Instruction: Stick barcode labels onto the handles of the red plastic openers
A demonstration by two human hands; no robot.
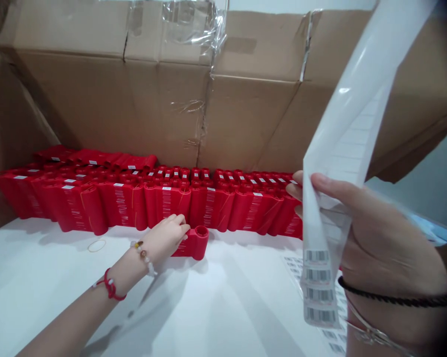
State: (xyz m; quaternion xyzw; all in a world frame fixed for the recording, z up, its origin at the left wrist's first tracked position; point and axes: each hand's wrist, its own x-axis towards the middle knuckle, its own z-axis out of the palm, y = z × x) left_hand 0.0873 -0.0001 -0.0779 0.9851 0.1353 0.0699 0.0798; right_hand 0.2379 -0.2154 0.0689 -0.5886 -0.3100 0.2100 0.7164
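Observation:
My left hand (166, 236) reaches forward on the white table and its fingers are closed on a single red plastic cartridge (196, 241) that lies in front of the rows. My right hand (372, 248), close to the camera, pinches a long white strip of barcode labels (333, 193) that rises up to the right and hangs down past my wrist. Behind stands a long row of red cartridges (164, 198), several deep, each with a small white label and a barcode sticker.
Large brown cardboard boxes (141, 99) wall in the back and left. A rubber band (96, 245) lies on the white table (223, 307). More barcode sheets (294, 265) lie flat under my right hand.

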